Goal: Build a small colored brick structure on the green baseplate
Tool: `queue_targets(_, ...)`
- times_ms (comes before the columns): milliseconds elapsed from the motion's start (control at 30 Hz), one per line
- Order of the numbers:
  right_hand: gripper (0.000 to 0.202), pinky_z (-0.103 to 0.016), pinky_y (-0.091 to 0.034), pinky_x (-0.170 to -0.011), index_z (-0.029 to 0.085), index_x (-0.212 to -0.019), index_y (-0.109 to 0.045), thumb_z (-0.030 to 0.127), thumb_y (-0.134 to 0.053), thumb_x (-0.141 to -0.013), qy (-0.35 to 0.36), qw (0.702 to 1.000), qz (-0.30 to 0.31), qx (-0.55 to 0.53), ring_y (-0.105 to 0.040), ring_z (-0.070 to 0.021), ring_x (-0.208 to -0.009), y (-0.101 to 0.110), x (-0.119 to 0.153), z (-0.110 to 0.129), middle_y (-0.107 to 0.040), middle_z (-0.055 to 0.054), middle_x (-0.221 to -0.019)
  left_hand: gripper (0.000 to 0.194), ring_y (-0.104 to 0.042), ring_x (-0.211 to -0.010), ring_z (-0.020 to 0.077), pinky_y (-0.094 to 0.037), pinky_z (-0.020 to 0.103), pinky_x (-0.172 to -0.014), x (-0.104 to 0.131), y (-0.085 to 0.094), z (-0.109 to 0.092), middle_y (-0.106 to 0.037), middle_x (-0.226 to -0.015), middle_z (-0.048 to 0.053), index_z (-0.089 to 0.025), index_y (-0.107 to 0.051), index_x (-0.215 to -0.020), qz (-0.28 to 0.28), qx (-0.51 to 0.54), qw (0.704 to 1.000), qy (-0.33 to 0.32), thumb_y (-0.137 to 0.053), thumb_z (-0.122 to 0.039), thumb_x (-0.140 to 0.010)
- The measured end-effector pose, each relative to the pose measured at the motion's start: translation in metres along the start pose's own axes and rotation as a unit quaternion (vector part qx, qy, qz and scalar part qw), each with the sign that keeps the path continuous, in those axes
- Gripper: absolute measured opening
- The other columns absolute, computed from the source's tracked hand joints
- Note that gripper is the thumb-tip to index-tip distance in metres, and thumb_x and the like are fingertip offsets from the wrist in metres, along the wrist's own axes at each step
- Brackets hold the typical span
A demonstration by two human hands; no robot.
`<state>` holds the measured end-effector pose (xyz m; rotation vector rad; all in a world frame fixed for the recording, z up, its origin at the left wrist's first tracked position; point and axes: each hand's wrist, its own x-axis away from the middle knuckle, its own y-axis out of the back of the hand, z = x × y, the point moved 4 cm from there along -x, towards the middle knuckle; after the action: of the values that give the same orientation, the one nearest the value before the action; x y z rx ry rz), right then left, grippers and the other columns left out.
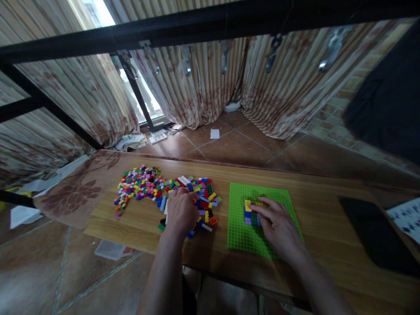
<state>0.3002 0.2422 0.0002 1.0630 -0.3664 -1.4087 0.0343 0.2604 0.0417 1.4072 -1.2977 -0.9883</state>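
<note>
My left hand [182, 212] reaches down into a loose pile of larger toy building bricks [204, 204]. Its fingertips point into the pile and are mostly hidden, so whether they hold a brick does not show. My right hand [278, 223] is over a green studded baseplate [238, 238]. Its thumb and fingers close around the right side of a small build of toy bricks [248, 215], which shows yellow, blue, purple, red and green. My fingers cover part of that build.
Many small coloured bricks [139, 183] lie spread on the left of the wooden table [210, 258]. A dark flat panel [377, 232] and a printed sheet [408, 218] lie at the right. A black metal bar [203, 28] with hanging clips crosses above the table's far side.
</note>
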Motion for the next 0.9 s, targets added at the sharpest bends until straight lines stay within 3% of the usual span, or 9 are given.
queue_targets(267, 0.032, -0.049, -0.049, -0.091, 0.027, -0.104, -0.072, 0.021, -0.044, -0.089, -0.011, 1.000, 0.006, -0.004, -0.054, -0.0257, -0.106, -0.001, 0.001, -0.001, -0.058, -0.008, -0.120, 0.039, -0.052, -0.108, 0.0268, -0.041, 0.037, -0.094, 0.002, -0.002, 0.000, -0.061, -0.114, 0.007, -0.030, -0.072, -0.105, 0.036, -0.007, 0.999, -0.014, -0.062, -0.016, -0.070)
queue_targets(633, 0.031, -0.049, -0.049, -0.092, 0.029, -0.102, -0.073, 0.021, -0.046, -0.089, -0.021, 1.000, 0.001, -0.015, -0.055, -0.0261, -0.108, 0.000, -0.001, 0.001, -0.060, -0.008, -0.119, 0.017, -0.058, -0.101, 0.0226, -0.043, 0.033, -0.089, -0.005, -0.003, 0.006, -0.065, -0.103, 0.005, -0.026, -0.075, -0.077, 0.000, 0.055, 0.998, -0.035, -0.065, -0.015, -0.069)
queue_targets(900, 0.029, -0.045, -0.050, -0.090, 0.025, -0.101, -0.072, 0.021, -0.045, -0.091, -0.033, 0.996, -0.052, -0.062, -0.059, -0.0232, -0.105, 0.014, -0.003, 0.004, -0.061, -0.009, -0.118, 0.020, -0.064, -0.082, 0.0180, -0.046, 0.027, -0.074, -0.006, 0.004, 0.005, -0.072, -0.092, 0.004, -0.023, -0.074, -0.091, -0.030, 0.144, 0.989, 0.005, -0.059, -0.024, -0.077)
